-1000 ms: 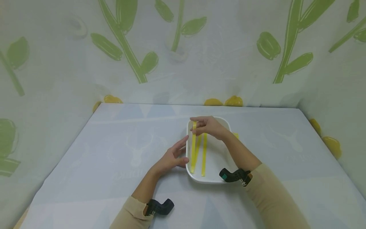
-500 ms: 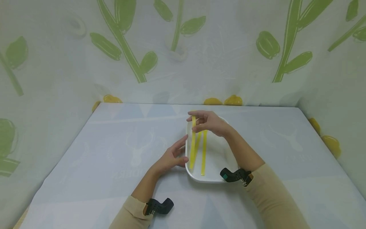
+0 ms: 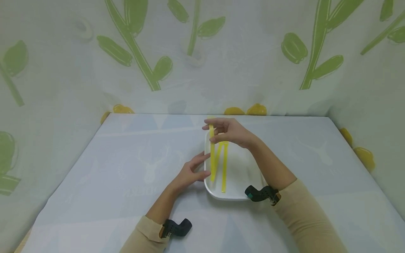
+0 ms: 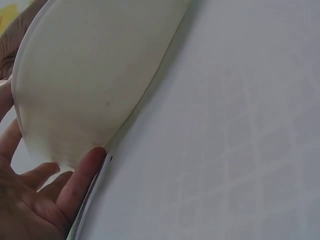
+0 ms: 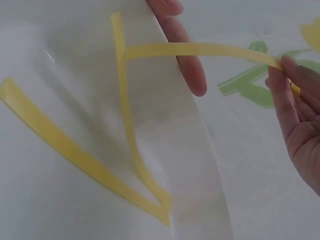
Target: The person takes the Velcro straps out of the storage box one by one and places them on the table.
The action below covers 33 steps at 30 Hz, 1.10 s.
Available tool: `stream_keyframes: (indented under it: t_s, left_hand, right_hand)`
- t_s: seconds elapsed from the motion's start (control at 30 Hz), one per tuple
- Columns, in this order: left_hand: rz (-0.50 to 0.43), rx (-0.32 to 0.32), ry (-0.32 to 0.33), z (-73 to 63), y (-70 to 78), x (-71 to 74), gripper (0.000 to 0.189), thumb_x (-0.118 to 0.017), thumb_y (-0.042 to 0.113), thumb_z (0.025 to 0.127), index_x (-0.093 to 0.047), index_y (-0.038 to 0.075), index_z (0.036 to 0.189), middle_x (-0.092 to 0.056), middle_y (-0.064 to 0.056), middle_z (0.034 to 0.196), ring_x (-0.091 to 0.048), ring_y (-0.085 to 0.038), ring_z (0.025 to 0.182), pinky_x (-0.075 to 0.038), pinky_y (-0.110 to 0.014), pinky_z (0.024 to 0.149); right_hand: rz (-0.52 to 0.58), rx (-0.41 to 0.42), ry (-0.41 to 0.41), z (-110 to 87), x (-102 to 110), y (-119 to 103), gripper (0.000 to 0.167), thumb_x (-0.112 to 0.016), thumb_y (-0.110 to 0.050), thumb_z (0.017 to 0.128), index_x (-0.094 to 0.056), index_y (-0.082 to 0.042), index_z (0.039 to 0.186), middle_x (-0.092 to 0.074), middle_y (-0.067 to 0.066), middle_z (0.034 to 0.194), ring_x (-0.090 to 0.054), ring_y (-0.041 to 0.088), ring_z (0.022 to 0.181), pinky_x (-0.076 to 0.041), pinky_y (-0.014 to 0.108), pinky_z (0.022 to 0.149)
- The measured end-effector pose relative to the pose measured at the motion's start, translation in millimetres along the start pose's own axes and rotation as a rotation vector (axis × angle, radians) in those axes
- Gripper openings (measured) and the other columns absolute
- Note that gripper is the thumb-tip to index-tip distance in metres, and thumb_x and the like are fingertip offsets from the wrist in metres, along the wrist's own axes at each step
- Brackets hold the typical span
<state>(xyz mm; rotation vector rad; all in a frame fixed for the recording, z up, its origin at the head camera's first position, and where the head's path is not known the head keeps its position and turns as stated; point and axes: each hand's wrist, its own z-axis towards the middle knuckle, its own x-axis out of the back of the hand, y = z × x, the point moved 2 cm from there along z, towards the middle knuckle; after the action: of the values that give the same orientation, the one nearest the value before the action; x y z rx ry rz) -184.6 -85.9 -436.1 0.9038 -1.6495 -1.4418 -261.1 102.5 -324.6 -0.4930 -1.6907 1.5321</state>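
My right hand (image 3: 231,133) pinches a thin yellow strip (image 3: 212,158) near its upper part, over the far left corner of a white plastic tub (image 3: 242,172). In the right wrist view, the held strip (image 5: 200,49) runs across the rim, and its lower end overlaps another yellow strip (image 5: 125,100) against the inner wall. One more yellow strip (image 3: 224,168) lies on the tub's floor. My left hand (image 3: 188,174) rests at the tub's left side with fingers spread. From the left wrist, its thumb (image 4: 85,175) shows low against the outer wall.
The tub stands on a pale patterned tabletop (image 3: 126,168). Behind the far table edge hangs a white sheet (image 3: 246,70) with green leaf prints, and it continues along both sides.
My right hand has risen toward the far side and slightly left, drawing the yellow strip upward with it. My left hand stays at the tub's side, its fingertips a little further over the rim.
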Motion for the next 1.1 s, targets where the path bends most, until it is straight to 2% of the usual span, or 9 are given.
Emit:
stream_keyframes:
  t_s: [0.03, 0.13, 0.27, 0.37, 0.5, 0.7, 0.9, 1.1]
  left_hand:
    - [0.004, -0.004, 0.014, 0.0, 1.0, -0.6, 0.062, -0.072, 0.031, 0.084, -0.048, 0.022, 0.140, -0.021, -0.003, 0.157, -0.018, -0.029, 0.144, -0.049, -0.044, 0.093]
    - [0.064, -0.040, 0.067, 0.9, 4.0, -2.6, 0.055, -0.073, 0.029, 0.082, -0.056, 0.017, 0.133, -0.026, -0.005, 0.155, -0.021, -0.030, 0.143, -0.041, -0.049, 0.101]
    - [0.179, -0.071, 0.132, 1.7, 8.1, -5.8, 0.036, -0.073, 0.024, 0.082, -0.068, 0.017, 0.117, -0.033, -0.005, 0.152, -0.026, -0.030, 0.141, -0.023, -0.059, 0.109]
    - [0.194, -0.048, 0.143, 1.4, 9.2, -7.4, 0.027, -0.073, 0.022, 0.081, -0.072, 0.018, 0.108, -0.034, -0.004, 0.151, -0.027, -0.030, 0.141, -0.021, -0.061, 0.109]
    - [0.203, -0.027, 0.147, 0.9, 8.6, -7.2, 0.024, -0.072, 0.023, 0.082, -0.073, 0.018, 0.105, -0.034, -0.004, 0.151, -0.027, -0.030, 0.141, -0.021, -0.062, 0.109]
    - [0.225, -0.027, 0.157, 1.0, 9.2, -7.1, 0.020, -0.072, 0.024, 0.081, -0.073, 0.018, 0.100, -0.035, -0.004, 0.151, -0.026, -0.031, 0.141, -0.020, -0.061, 0.109]
    - [0.227, -0.026, 0.175, 1.3, 9.8, -7.4, 0.019, -0.073, 0.026, 0.079, -0.072, 0.016, 0.096, -0.037, -0.006, 0.150, -0.029, -0.031, 0.140, -0.021, -0.060, 0.109]
    - [0.218, -0.009, 0.161, 2.1, 7.9, -7.7, 0.029, -0.073, 0.028, 0.080, -0.071, 0.017, 0.107, -0.034, -0.004, 0.151, -0.034, -0.031, 0.138, -0.024, -0.058, 0.109]
  right_hand:
    - [-0.004, 0.006, 0.000, 0.0, -0.4, -1.0, 0.063, -0.073, -0.006, 0.081, -0.048, -0.008, 0.138, -0.059, 0.010, 0.130, -0.060, 0.023, 0.089, -0.051, 0.026, 0.078]
    - [-0.008, 0.038, 0.001, 0.2, -1.8, -4.8, 0.061, -0.072, -0.004, 0.082, -0.048, -0.007, 0.138, -0.059, 0.011, 0.130, -0.061, 0.023, 0.088, -0.050, 0.026, 0.077]
    - [-0.001, 0.096, 0.011, 0.3, -4.1, -11.0, 0.060, -0.070, 0.000, 0.082, -0.048, -0.004, 0.138, -0.058, 0.016, 0.130, -0.064, 0.023, 0.088, -0.051, 0.026, 0.078]
    - [0.008, 0.121, 0.022, -0.5, -5.2, -15.7, 0.060, -0.070, 0.001, 0.081, -0.048, -0.002, 0.137, -0.058, 0.017, 0.129, -0.065, 0.022, 0.089, -0.051, 0.026, 0.078]
    - [0.000, 0.147, 0.047, -2.3, -5.5, -21.0, 0.057, -0.072, 0.000, 0.081, -0.052, -0.003, 0.134, -0.061, 0.015, 0.126, -0.064, 0.023, 0.088, -0.052, 0.026, 0.077]
    - [-0.014, 0.188, 0.080, -3.5, -3.5, -23.8, 0.054, -0.072, 0.000, 0.080, -0.055, -0.001, 0.131, -0.063, 0.015, 0.123, -0.063, 0.023, 0.087, -0.052, 0.027, 0.077]
    - [0.017, 0.183, 0.122, -5.3, 2.3, -25.7, 0.055, -0.073, 0.000, 0.080, -0.055, -0.002, 0.131, -0.065, 0.011, 0.120, -0.063, 0.020, 0.086, -0.052, 0.027, 0.080]
    - [0.043, 0.169, 0.157, -10.0, 12.0, -26.1, 0.055, -0.073, 0.000, 0.079, -0.055, -0.003, 0.131, -0.066, 0.006, 0.118, -0.064, 0.020, 0.088, -0.052, 0.027, 0.082]
